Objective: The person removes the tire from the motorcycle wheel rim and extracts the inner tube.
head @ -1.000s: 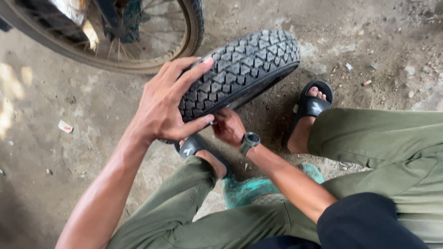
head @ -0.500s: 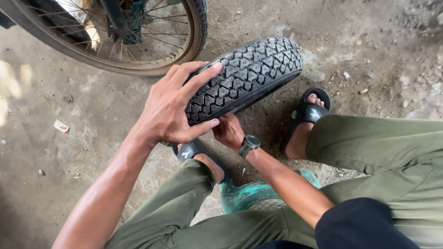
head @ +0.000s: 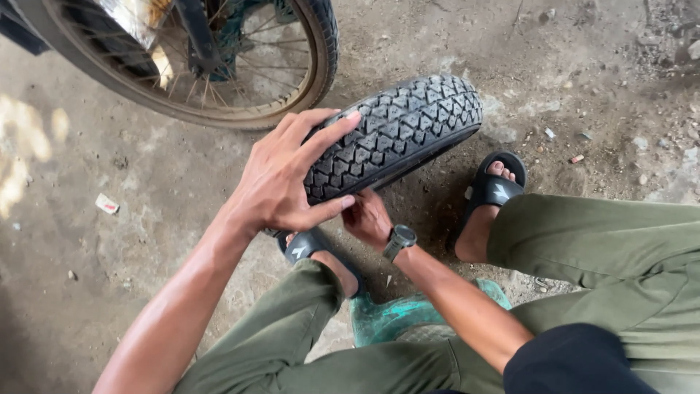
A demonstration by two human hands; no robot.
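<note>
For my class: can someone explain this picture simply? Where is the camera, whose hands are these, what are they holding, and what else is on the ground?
The camera sits on a person's head and looks down, so the arms reaching in from below are that person's own. There is no machine, only two bare hands.

The left hand is spread over the tread of a black tyre that stands on edge on the ground. The right hand, with a wristwatch, is tucked under the tyre's lower edge, touching it.

The person squats in green trousers and black sandals over a low green stool.

Behind the tyre stands a spoked wheel of a two-wheeler. The concrete floor is dusty, with small stones and scraps.
</note>
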